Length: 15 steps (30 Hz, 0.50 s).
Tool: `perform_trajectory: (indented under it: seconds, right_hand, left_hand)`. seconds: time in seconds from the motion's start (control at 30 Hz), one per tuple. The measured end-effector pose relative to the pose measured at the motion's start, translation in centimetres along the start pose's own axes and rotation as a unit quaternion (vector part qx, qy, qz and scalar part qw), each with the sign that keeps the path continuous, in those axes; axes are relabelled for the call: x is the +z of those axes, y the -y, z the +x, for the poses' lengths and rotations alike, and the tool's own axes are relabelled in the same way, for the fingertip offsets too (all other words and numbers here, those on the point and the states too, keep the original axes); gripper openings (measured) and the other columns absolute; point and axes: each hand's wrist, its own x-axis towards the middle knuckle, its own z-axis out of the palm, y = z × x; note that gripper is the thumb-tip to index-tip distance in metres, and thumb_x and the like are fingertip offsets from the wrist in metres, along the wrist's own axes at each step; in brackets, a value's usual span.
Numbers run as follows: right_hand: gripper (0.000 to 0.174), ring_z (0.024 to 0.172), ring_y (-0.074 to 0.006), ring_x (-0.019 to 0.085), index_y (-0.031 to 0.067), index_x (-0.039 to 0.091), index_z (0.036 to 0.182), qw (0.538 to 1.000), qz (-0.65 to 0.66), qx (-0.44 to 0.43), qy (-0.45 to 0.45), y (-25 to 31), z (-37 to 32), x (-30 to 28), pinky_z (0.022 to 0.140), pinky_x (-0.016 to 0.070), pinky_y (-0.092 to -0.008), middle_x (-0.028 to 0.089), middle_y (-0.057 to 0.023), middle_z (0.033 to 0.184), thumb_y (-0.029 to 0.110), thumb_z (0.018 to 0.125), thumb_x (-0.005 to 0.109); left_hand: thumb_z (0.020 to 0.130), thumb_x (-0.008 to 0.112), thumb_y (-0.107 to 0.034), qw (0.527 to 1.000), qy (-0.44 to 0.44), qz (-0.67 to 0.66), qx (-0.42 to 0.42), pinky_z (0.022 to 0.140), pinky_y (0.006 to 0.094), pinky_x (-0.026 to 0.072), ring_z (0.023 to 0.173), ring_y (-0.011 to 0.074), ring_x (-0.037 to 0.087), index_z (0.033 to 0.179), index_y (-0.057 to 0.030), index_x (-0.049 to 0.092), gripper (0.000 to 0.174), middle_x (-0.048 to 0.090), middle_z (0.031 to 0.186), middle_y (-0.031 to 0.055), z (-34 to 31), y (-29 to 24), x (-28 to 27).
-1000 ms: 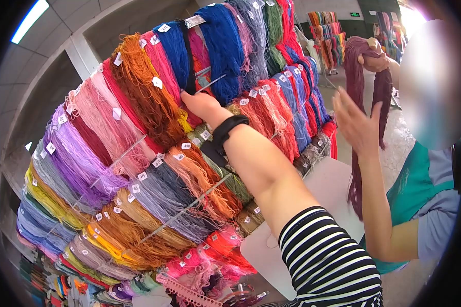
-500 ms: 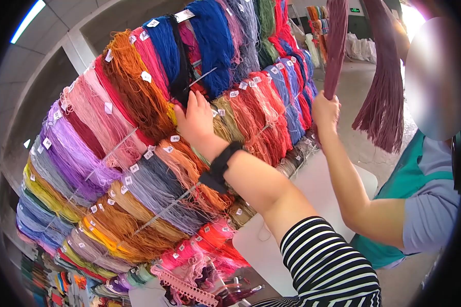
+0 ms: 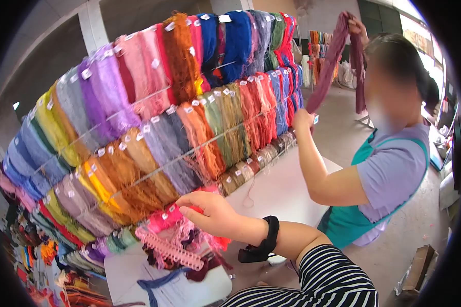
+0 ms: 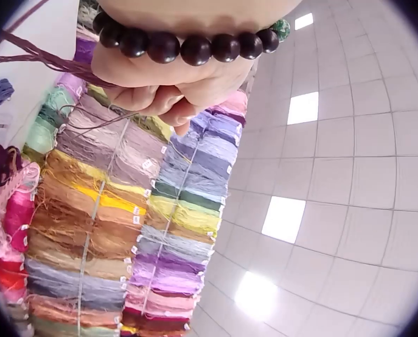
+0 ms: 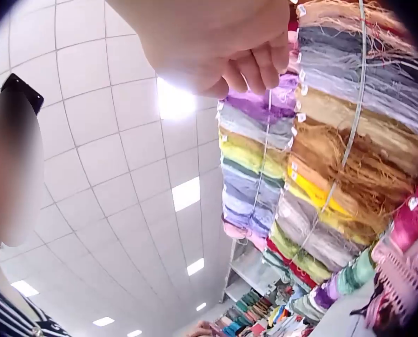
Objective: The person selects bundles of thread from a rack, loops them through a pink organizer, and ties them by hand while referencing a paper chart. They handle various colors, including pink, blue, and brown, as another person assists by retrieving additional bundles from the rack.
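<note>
My right hand (image 3: 212, 212) hangs in front of the lower thread rows, fingers loosely bent and holding nothing. In the right wrist view its fingers (image 5: 254, 70) droop in front of purple skeins (image 5: 265, 105). The head view does not show my left hand's grip. In the left wrist view, my left hand (image 4: 188, 81) has curled fingers and holds mauve thread strands (image 4: 51, 60) that trail off to the side. To the right, another person (image 3: 389, 169) in a teal apron holds up a long mauve skein (image 3: 333, 61) between two hands.
Labelled skeins of many colours hang on a tiered rack (image 3: 153, 174). Below it are a white table (image 3: 276, 187), pink pompom trim (image 3: 174, 250) and a blue yarn piece (image 3: 161, 281). A cardboard box (image 3: 419, 271) stands on the floor at right.
My right hand has come away from the upper skeins, down and back towards me. The other person has raised one end of the mauve skein. The head view has shifted, showing more of that person.
</note>
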Motion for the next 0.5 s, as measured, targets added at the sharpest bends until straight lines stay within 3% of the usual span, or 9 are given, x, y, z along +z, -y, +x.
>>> perform_trajectory:
  seconds: [0.07,0.1,0.13,0.2,0.23,0.27,0.4,0.43,0.5]
  right_hand:
    - [0.021,0.083,-0.0315,0.062,0.0002,0.063,0.096,0.995,0.039,0.043,0.076,2.4,-2.0,3.1,0.075,0.0492,-0.0376,0.064,-0.0169,0.090,0.018,0.086,0.059]
    - [0.020,0.080,-0.0300,0.063,0.0009,0.063,0.094,0.997,0.032,0.007,0.075,3.3,-3.2,5.6,0.071,0.0492,-0.0362,0.064,-0.0156,0.087,0.019,0.087,0.058]
    - [0.019,0.073,-0.0131,0.060,0.0000,0.064,0.096,0.988,0.077,0.043,0.125,4.3,-4.3,8.0,0.065,0.0487,-0.0281,0.064,-0.0080,0.080,0.017,0.089,0.059]
    - [0.019,0.072,-0.0085,0.059,0.0004,0.066,0.096,0.951,0.116,0.183,0.222,7.8,-6.4,12.7,0.065,0.0483,-0.0256,0.065,-0.0059,0.080,0.018,0.089,0.061]
    - [0.019,0.071,-0.0069,0.058,0.0008,0.067,0.096,0.947,0.126,0.161,0.249,8.4,-7.8,15.5,0.065,0.0482,-0.0249,0.066,-0.0051,0.081,0.018,0.089,0.062]
    - [0.020,0.071,-0.0054,0.057,0.0011,0.067,0.096,0.943,0.135,0.141,0.270,9.0,-9.4,18.4,0.064,0.0482,-0.0242,0.066,-0.0043,0.081,0.018,0.089,0.063]
    - [0.032,0.087,-0.0276,0.064,0.0010,0.063,0.108,0.956,0.136,0.001,0.261,13.4,-13.5,26.9,0.078,0.0493,-0.0349,0.066,-0.0157,0.097,0.015,0.080,0.065]
    - [0.043,0.096,-0.0337,0.061,0.0010,0.059,0.117,0.943,0.161,0.030,0.291,13.6,-14.7,28.6,0.085,0.0475,-0.0379,0.064,-0.0188,0.104,0.014,0.077,0.066]
    - [0.050,0.102,-0.0329,0.060,0.0021,0.055,0.122,0.945,0.159,0.030,0.282,13.5,-17.1,31.6,0.090,0.0458,-0.0386,0.062,-0.0187,0.112,0.019,0.077,0.069]
  left_hand:
    - [0.099,0.043,-0.032,0.998,0.058,0.005,-0.004,0.042,0.0190,0.0242,0.047,0.0059,0.028,0.099,-0.0126,0.056,0.024,0.042,0.060,-0.0054,-0.8,-1.0,-0.7]
    - [0.099,0.041,-0.034,0.998,-0.022,0.047,0.021,0.046,0.0223,0.0279,0.048,0.0079,0.029,0.102,-0.0118,0.056,0.027,0.051,0.068,-0.0020,-1.2,-0.9,-0.9]
    - [0.100,0.040,-0.023,0.956,0.285,-0.053,-0.043,0.038,0.0169,0.0249,0.044,0.0041,0.030,0.107,-0.0061,0.053,0.023,0.062,0.090,0.0026,1.0,-0.9,-4.5]
    - [0.099,0.039,-0.011,0.985,0.141,0.100,0.007,0.042,0.0161,0.0237,0.053,0.0019,0.035,0.114,-0.0080,0.051,0.020,0.060,0.105,0.0043,-1.4,-1.6,-4.8]
    - [0.100,0.039,-0.016,0.982,0.181,0.047,-0.034,0.044,0.0166,0.0252,0.051,0.0029,0.035,0.113,-0.0082,0.052,0.020,0.062,0.103,0.0040,-1.2,-1.6,-5.8]
    - [0.101,0.040,-0.022,0.991,0.106,0.057,-0.060,0.045,0.0179,0.0267,0.049,0.0039,0.034,0.112,-0.0092,0.054,0.022,0.064,0.096,0.0020,-1.9,-1.9,-5.6]
    - [0.101,0.040,-0.025,0.992,0.069,0.027,-0.106,0.043,0.0183,0.0257,0.047,0.0034,0.033,0.107,-0.0117,0.056,0.022,0.055,0.077,-0.0051,-3.8,-2.7,-6.9]
    - [0.101,0.039,-0.024,0.989,0.074,0.024,-0.128,0.042,0.0179,0.0249,0.047,0.0028,0.033,0.106,-0.0125,0.057,0.022,0.051,0.073,-0.0070,-3.7,-2.3,-6.6]
    - [0.101,0.039,-0.025,0.984,0.132,0.055,-0.107,0.040,0.0165,0.0235,0.046,0.0019,0.031,0.107,-0.0137,0.055,0.020,0.043,0.070,-0.0079,-4.0,-2.0,-9.2]
